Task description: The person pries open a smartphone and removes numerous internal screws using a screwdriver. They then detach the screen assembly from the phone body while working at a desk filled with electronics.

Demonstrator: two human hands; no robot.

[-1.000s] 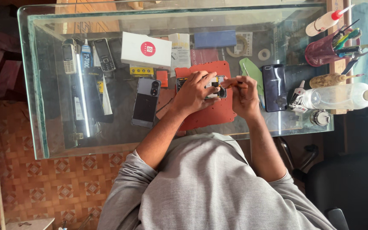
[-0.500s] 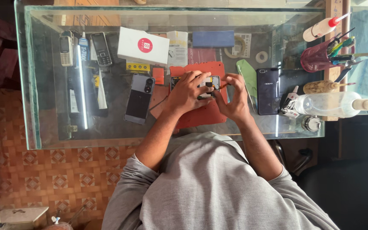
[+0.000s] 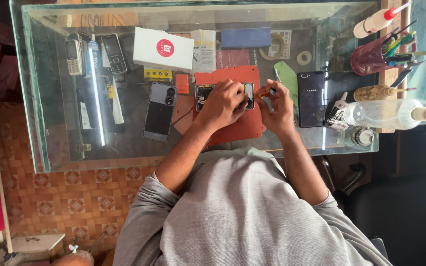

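A: Where is the work sitting?

B: The opened smartphone with its back cover off (image 3: 204,92) lies on the orange-red rubber repair mat (image 3: 237,125), near the middle of the glass tabletop (image 3: 55,152). The left hand (image 3: 223,102) lies over it, fingers curled down onto its body, pinning it flat.

A: And the other hand?

B: The right hand (image 3: 278,106) has its fingers pinched shut around a small orange-handled screwdriver (image 3: 265,92), tip aimed at the phone's right end, just beside the left fingertips. The exact contact point is hidden.

A: What could go wrong?

B: I'd judge a slip the main risk: if the tip rides out of a screw head, it could gouge the exposed board or jab the steadying fingers. A tiny screw could also roll off the mat and get lost on the glass.

A: Anything crowding them?

B: A black smartphone lying face up (image 3: 311,98) is just beside the right hand, a dark grey smartphone lying face down (image 3: 159,111) left of the mat, and a clear plastic bottle lying on its side (image 3: 385,113) further right. An elbow sweep could knock those.
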